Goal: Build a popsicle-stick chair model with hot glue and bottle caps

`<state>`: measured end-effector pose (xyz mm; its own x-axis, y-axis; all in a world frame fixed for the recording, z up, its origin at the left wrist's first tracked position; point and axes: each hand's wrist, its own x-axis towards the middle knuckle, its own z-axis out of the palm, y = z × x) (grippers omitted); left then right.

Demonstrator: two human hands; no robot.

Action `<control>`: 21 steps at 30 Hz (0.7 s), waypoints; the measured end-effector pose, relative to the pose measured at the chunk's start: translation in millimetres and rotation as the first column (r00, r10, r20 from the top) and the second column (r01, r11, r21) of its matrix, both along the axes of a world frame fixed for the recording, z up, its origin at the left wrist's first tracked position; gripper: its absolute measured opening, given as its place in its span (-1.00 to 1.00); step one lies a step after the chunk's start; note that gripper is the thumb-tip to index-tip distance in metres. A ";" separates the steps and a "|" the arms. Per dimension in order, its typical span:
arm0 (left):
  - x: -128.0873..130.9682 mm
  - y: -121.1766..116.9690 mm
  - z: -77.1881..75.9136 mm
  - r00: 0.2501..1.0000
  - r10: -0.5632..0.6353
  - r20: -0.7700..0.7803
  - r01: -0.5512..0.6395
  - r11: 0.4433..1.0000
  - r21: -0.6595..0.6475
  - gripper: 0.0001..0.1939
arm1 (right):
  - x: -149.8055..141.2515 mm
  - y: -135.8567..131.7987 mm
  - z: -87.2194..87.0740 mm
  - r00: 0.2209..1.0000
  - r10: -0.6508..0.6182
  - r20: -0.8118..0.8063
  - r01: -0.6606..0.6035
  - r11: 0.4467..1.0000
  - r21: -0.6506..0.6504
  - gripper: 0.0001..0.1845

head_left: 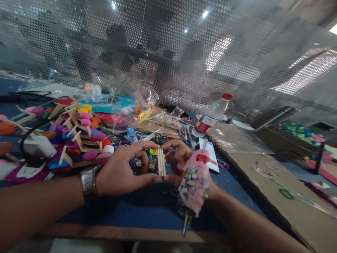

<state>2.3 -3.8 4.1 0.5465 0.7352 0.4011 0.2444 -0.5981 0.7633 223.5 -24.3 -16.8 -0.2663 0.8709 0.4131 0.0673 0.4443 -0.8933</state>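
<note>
Grip on both sides was nearly closed: I had the left hand (116,172) and right hand (179,158) pinching the wooden sticks (161,162) between thumbs at one end and forefingers at the other, seemingly so that their ends sat flush. They were in front of me, above the blue bench (142,214). The glue gun (196,189) hung at the right hand, nozzle down and towards me, probably so its tip pointed away from the fingertips; I could not tell which fingers bore it. Just beyond lay a few short sticks (145,165), within easy reach. Farther out, the phone (209,153) lay right of the hands, with coloured discs and stick frames (84,144) heaped to the left. The bottle (212,116) stood tilted in view, before the perforated screen (158,52).
</note>
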 end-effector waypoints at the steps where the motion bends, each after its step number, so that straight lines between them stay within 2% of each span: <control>1: 0.0 0.4 0.2 1.000 0.000 -0.002 0.000 1.000 -0.005 -0.45 | -1.0 -0.2 1.4 0.999 0.030 -0.017 -0.030 1.000 0.003 -0.51; 3: 0.0 1.2 0.5 1.000 0.004 -0.011 -0.005 1.000 -0.017 -0.45 | -2.8 -0.6 3.8 0.999 0.037 -0.032 -0.038 0.999 -0.008 -0.51; 8: -0.1 2.6 0.6 0.999 0.016 -0.043 -0.017 1.000 -0.026 -0.72 | -4.6 0.5 5.2 0.999 0.010 -0.038 -0.011 1.000 -0.011 -0.50; 14: 2.0 3.7 1.5 1.000 0.013 -0.004 -0.013 0.977 -0.212 -0.47 | -5.4 3.4 4.7 0.997 -0.067 -0.028 0.065 0.997 -0.041 -0.51; 21: 4.9 8.5 -2.2 0.996 -0.007 0.089 0.045 0.898 -0.438 -0.55 | -9.8 6.1 1.9 0.986 -0.111 -0.124 0.097 0.988 -0.121 -0.57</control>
<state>7.2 4.7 1.9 0.5466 0.8330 0.0854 0.1580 -0.2028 0.9664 213.6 -18.1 -15.0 -0.1226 0.9343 0.3347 -0.0118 0.3358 -0.9418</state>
